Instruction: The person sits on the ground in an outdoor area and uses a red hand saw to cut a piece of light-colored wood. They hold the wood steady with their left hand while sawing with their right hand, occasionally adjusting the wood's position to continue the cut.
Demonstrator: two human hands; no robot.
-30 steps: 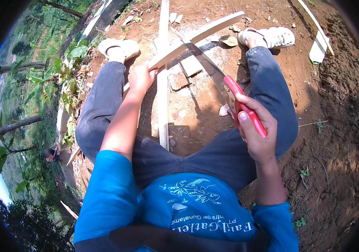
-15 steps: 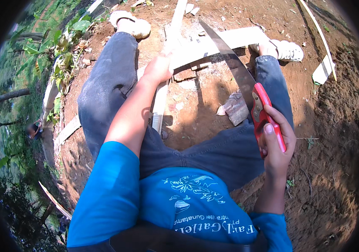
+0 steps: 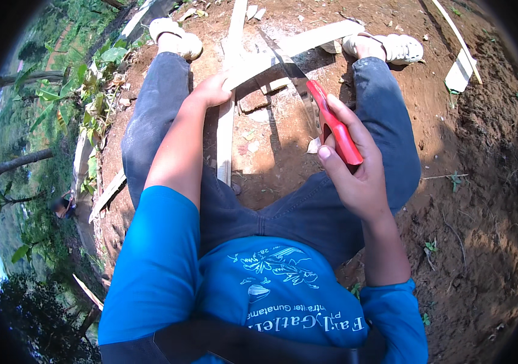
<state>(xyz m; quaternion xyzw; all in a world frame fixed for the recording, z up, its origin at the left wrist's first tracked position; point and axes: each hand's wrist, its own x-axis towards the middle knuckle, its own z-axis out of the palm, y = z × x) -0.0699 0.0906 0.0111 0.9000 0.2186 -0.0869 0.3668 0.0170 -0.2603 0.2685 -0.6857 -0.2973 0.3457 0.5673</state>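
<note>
My right hand [image 3: 356,161] is closed around the red handle of a handsaw [image 3: 337,124]. Its dark, tapering blade points up and to the left, crossing the pale wooden board [image 3: 316,39] between my feet; whether its teeth touch the wood I cannot tell. My left hand [image 3: 212,91] grips the near left end of that board, with some fingers hidden. Under the board, a long narrow plank [image 3: 225,142] runs away from me along the ground. The two pieces cross just beyond my left hand.
Broken bricks [image 3: 253,101] lie on the soil under the board. My feet in pale clogs [image 3: 401,50] are spread to either side. A flat offcut and a thin strip [image 3: 462,71] lie at the far right. Plants [image 3: 92,91] and a slope border the left, where a person [image 3: 63,206] shows.
The saw and my right hand have moved left and away from me, bringing the blade across the board. My left hand keeps its hold, and the whole view has shifted slightly.
</note>
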